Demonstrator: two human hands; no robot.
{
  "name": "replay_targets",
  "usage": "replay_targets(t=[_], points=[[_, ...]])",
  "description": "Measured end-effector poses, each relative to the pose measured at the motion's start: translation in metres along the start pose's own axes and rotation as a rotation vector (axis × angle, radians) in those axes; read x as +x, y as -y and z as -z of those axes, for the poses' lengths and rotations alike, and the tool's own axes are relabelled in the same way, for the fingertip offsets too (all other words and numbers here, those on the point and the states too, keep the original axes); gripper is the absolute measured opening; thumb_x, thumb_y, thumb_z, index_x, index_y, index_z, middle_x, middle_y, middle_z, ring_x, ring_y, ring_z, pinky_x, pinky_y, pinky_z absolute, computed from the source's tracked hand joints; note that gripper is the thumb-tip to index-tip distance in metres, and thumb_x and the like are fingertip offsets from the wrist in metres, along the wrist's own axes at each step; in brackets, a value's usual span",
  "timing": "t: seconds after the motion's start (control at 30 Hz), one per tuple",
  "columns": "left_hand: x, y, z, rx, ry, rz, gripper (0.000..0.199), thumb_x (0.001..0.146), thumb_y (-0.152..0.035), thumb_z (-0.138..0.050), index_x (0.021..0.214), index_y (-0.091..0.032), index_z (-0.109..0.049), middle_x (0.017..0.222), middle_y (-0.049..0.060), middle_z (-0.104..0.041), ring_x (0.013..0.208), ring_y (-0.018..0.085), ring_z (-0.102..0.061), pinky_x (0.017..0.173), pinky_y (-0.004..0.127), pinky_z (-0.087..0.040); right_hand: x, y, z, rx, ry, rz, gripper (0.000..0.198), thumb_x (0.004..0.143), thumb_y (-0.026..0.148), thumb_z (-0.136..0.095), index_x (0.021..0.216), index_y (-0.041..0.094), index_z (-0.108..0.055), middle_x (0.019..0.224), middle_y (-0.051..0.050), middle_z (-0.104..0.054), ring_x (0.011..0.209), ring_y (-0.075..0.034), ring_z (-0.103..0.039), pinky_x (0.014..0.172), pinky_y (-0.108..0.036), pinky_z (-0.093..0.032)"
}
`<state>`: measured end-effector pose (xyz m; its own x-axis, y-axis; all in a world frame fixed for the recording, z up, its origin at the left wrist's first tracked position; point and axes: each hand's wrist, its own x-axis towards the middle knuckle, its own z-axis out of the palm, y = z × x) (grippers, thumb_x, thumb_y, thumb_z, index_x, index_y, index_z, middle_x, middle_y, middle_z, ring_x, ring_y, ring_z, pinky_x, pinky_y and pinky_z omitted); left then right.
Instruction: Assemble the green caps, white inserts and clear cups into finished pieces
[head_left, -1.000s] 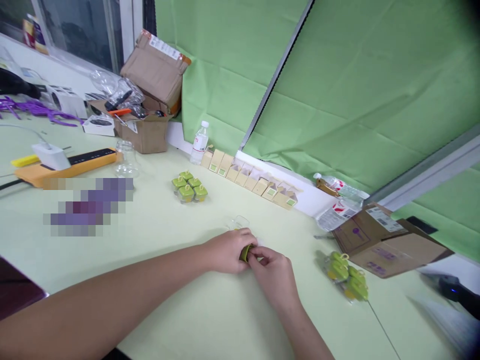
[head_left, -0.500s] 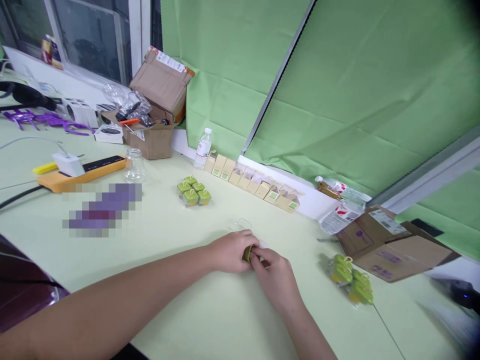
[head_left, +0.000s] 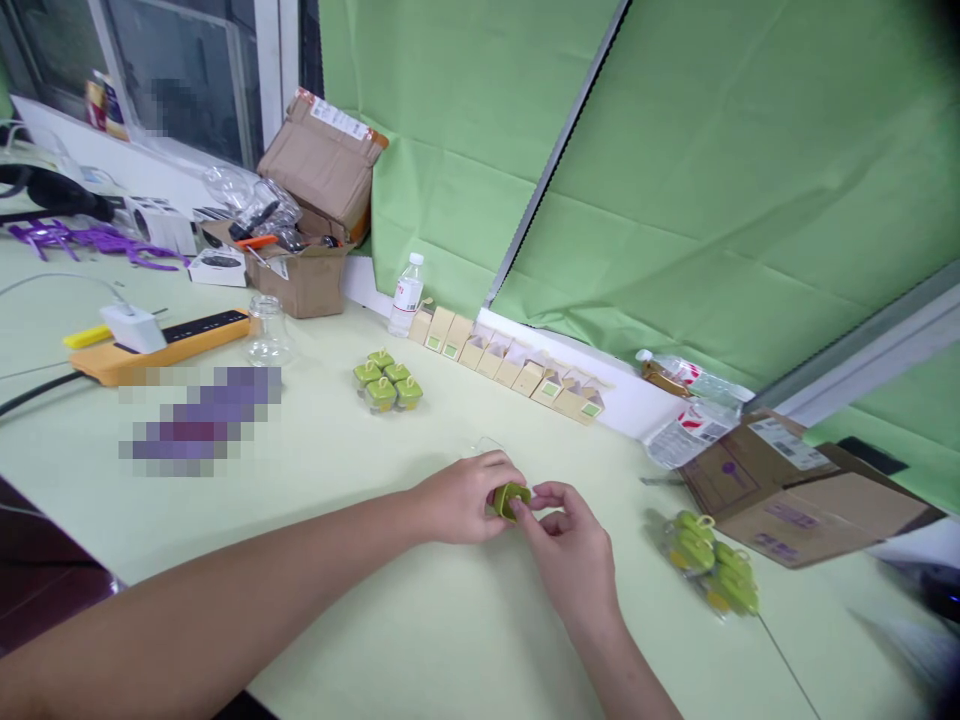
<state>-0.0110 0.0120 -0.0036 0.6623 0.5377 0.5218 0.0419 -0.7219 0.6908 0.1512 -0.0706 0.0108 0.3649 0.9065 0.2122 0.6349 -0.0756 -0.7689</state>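
Observation:
A small green plastic lid (head_left: 510, 502), hollow side toward me, is held over the table in the middle of the view. My left hand (head_left: 466, 500) has its fingers wrapped round the lid's left side. On the other side, my right hand (head_left: 576, 550) pinches the lid's rim, thumb at the hollow and index finger at the edge. Just behind my left hand lies a clear plastic piece (head_left: 487, 445), partly covered by it. Farther back stands a cluster of small clear boxes with green lids (head_left: 388, 382). A similar cluster (head_left: 716, 562) sits to the right.
A row of small cardboard boxes (head_left: 510, 365) lines the wall, beside a water bottle (head_left: 406, 295). An open carton (head_left: 810, 490) and plastic bottles (head_left: 694, 425) are at right. At left are an orange power strip (head_left: 187, 345), a glass jar (head_left: 268, 335) and a filled carton (head_left: 307, 280).
The green lid has turned so its hollow side shows more. My right hand has shifted slightly right, its fingers spreading a little. My left hand keeps its hold.

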Motion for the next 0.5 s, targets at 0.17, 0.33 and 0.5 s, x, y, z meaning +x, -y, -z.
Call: replay_targets(t=[0.17, 0.33, 0.5], points=[[-0.0002, -0.0089, 0.0012, -0.024, -0.055, -0.016, 0.034, 0.075, -0.012, -0.063, 0.108, -0.021, -0.062, 0.104, 0.006, -0.059, 0.075, 0.013, -0.055, 0.071, 0.027, -0.049, 0.0069, 0.0002, 0.0023, 0.326, 0.150, -0.065, 0.052, 0.070, 0.056, -0.076, 0.105, 0.020, -0.063, 0.105, -0.010, -0.069, 0.074, -0.021, -0.068, 0.059, -0.031, -0.056], [-0.0010, -0.0107, -0.0003, -0.045, -0.036, -0.027, 0.034, 0.077, -0.013, -0.064, 0.110, -0.021, -0.063, 0.107, 0.006, -0.059, 0.075, 0.012, -0.054, 0.071, 0.026, -0.050, 0.0082, 0.0008, 0.0008, 0.557, 0.332, -0.100, 0.042, 0.075, 0.052, -0.075, 0.099, 0.018, -0.070, 0.097, -0.010, -0.073, 0.089, -0.024, -0.068, 0.074, -0.034, -0.058], [-0.0011, -0.0086, -0.0002, -0.063, -0.029, -0.038, 0.036, 0.077, -0.014, -0.067, 0.112, -0.021, -0.063, 0.106, 0.006, -0.059, 0.080, 0.014, -0.055, 0.070, 0.025, -0.050, 0.0112, -0.0037, 0.0021, 0.588, 0.370, -0.114, 0.038, 0.074, 0.049, -0.077, 0.099, 0.020, -0.073, 0.097, -0.008, -0.073, 0.089, -0.022, -0.067, 0.078, -0.035, -0.058]])
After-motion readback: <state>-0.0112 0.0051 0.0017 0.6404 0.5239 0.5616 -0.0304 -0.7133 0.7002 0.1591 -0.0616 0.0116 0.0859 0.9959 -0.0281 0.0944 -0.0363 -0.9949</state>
